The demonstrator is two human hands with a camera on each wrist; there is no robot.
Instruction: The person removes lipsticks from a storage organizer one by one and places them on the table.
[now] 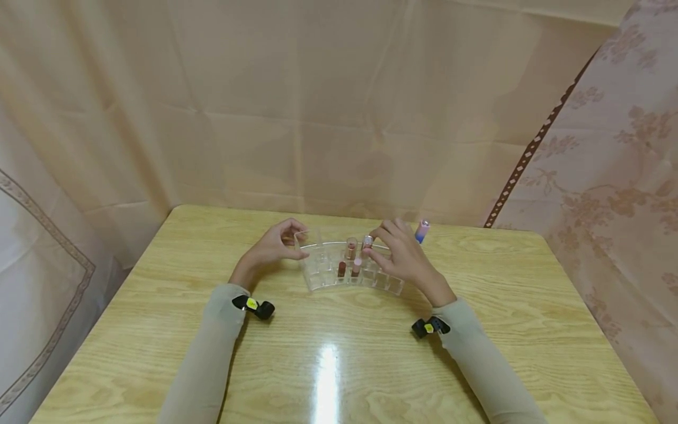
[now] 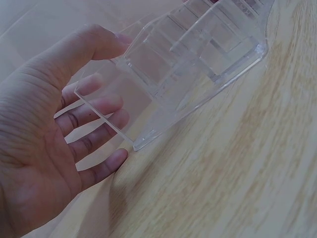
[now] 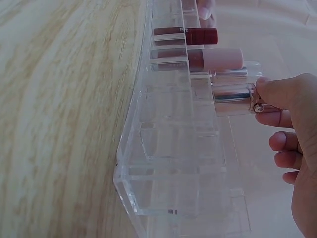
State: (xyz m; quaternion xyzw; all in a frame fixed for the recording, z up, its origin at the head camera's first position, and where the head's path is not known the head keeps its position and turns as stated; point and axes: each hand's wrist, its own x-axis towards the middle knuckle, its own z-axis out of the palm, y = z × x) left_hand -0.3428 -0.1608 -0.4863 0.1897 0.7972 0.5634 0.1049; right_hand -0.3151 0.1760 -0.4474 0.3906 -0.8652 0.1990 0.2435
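Observation:
A clear acrylic lipstick organizer [image 1: 323, 278] with stepped compartments stands on the table. My left hand [image 1: 277, 241] holds its left end; in the left wrist view the thumb lies at the upper edge and the fingers [image 2: 94, 141] reach behind the side panel. With thumb and fingertips, my right hand [image 1: 401, 250] pinches the top of a silver-and-clear lipstick tube [image 3: 235, 99] at a back-row compartment. Beside that tube stands another clear-cased lipstick [image 1: 352, 248]. In the front row are a dark red lipstick [image 3: 202, 36] and a pink-capped lipstick [image 3: 223, 59].
A pink-and-blue lipstick tube [image 1: 422, 231] stands behind my right hand near the table's back edge. The wood-grain table [image 1: 286, 377] reaches to a beige curtain [image 1: 339, 118] at the back. Patterned cloth [image 1: 625, 176] hangs on the right.

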